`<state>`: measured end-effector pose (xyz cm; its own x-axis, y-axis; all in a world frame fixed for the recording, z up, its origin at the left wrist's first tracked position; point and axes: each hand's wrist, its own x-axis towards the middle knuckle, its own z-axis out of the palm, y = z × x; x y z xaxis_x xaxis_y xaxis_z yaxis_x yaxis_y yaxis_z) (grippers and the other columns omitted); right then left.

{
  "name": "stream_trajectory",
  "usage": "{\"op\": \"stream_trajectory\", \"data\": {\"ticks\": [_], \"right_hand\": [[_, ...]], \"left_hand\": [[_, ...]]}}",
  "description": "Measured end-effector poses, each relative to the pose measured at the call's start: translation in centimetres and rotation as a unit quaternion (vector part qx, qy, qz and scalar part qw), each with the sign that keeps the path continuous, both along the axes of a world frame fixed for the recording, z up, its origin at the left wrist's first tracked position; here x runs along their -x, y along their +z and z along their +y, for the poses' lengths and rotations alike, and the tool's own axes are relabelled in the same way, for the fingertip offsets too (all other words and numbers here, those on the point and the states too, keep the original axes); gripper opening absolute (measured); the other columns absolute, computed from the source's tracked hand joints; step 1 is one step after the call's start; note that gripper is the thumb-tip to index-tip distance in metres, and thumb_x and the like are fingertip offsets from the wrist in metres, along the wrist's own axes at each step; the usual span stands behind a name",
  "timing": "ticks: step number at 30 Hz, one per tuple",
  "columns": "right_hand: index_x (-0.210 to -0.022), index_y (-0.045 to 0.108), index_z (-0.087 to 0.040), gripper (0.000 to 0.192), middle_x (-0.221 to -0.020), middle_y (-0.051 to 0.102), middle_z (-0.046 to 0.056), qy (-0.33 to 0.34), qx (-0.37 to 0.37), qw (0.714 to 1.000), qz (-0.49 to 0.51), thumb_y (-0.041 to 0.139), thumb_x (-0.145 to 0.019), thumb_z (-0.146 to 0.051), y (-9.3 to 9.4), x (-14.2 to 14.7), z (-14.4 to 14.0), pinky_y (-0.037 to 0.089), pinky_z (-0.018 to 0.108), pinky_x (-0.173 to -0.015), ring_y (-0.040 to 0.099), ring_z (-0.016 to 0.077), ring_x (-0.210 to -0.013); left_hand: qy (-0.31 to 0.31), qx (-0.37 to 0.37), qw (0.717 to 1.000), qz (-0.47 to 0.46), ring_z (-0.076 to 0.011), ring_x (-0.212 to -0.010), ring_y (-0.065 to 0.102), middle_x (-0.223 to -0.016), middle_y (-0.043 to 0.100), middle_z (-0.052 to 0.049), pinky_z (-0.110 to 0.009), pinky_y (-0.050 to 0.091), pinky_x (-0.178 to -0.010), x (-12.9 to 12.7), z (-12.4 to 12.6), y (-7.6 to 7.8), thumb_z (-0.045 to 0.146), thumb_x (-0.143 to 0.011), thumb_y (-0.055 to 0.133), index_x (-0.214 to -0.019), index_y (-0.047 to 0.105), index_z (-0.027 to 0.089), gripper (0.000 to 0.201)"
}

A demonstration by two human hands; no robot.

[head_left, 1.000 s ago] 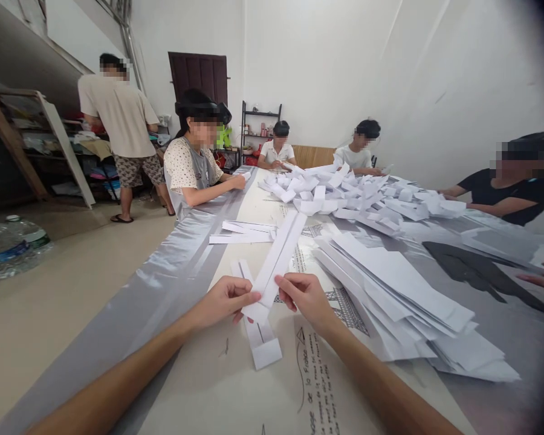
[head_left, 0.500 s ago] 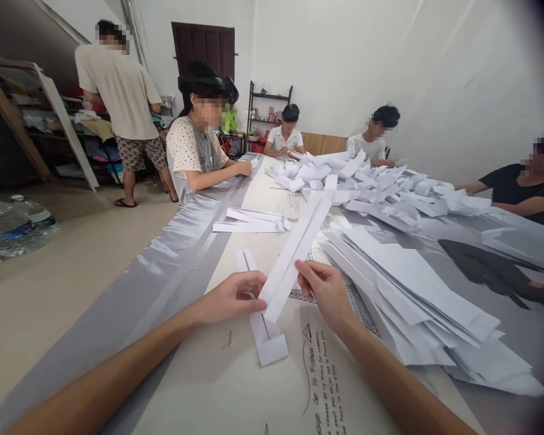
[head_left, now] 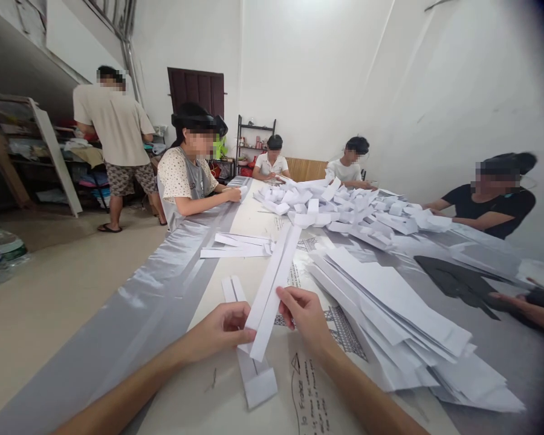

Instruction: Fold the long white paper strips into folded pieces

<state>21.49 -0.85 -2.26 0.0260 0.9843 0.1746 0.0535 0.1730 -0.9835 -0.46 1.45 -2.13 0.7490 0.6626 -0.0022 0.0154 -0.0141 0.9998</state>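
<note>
A long folded white paper strip (head_left: 274, 287) is held up at a slant over the table, a lengthwise seam along its face. My left hand (head_left: 229, 326) pinches its lower left edge with thumb and fingers. On its right edge, about midway up, my right hand (head_left: 301, 311) is closed with thumb and forefinger. Beneath the held strip lies another folded paper strip (head_left: 258, 386), its near end turned over into a flap. Several more folded strips (head_left: 236, 246) lie beyond my left hand.
A stack of flat white paper sheets (head_left: 399, 314) fans out right of my right arm. Farther back rises a big heap of folded papers (head_left: 335, 205). Several people sit around the table (head_left: 163, 290); a person (head_left: 113, 127) stands at the left. Water bottles (head_left: 2, 251) are on the floor.
My view has tilted up and turned slightly right, so the scene sits lower and further left. Both hands keep hold of the paper strip, which now stands a little steeper.
</note>
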Motion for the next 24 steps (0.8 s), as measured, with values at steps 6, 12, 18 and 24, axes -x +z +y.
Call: {"op": "stream_trajectory", "data": {"ticks": [6,12,18,24], "right_hand": [[-0.061,0.054,-0.019,0.047,-0.047,0.045,-0.005,0.023,0.003,0.999,0.031,0.064,-0.091,-0.054,-0.6,0.6,0.0,0.031,0.025,-0.046,0.038,0.009,-0.042],[-0.063,0.055,-0.018,0.043,-0.046,0.046,-0.006,0.059,0.01,0.997,0.043,0.07,-0.087,-0.052,-1.1,1.4,0.0,0.027,0.024,-0.043,0.037,0.0084,-0.04],[-0.059,0.053,-0.019,0.045,-0.051,0.048,-0.005,0.031,0.01,0.998,0.046,0.072,-0.082,-0.052,-0.9,1.7,0.0,0.028,0.024,-0.043,0.038,0.008,-0.043],[-0.059,0.051,-0.019,0.045,-0.055,0.05,-0.005,0.025,0.017,0.998,0.048,0.068,-0.083,-0.053,-0.4,1.3,0.2,0.032,0.023,-0.043,0.04,0.008,-0.045]], "left_hand": [[0.01,0.003,1.0,-0.012,-0.0123,-0.075,0.057,-0.087,0.065,-0.002,-0.022,0.038,-0.064,-0.1,-0.1,-0.2,0.037,-0.084,0.077,-0.088,0.057,0.015,0.03],[0.037,-0.003,0.999,-0.007,-0.0137,-0.072,0.059,-0.085,0.069,-0.003,-0.021,0.04,-0.06,-0.4,-0.1,-0.6,0.038,-0.08,0.08,-0.092,0.057,0.016,0.034],[0.036,-0.037,0.999,0.018,-0.0169,-0.075,0.062,-0.093,0.07,-0.006,-0.021,0.044,-0.057,-0.3,0.6,-1.3,0.045,-0.088,0.07,-0.11,0.063,0.016,0.037],[0.073,-0.011,0.996,0.051,-0.0234,-0.081,0.064,-0.098,0.072,-0.006,-0.026,0.051,-0.06,-0.1,0.6,-1.0,0.053,-0.086,0.067,-0.124,0.067,0.022,0.049]]}}
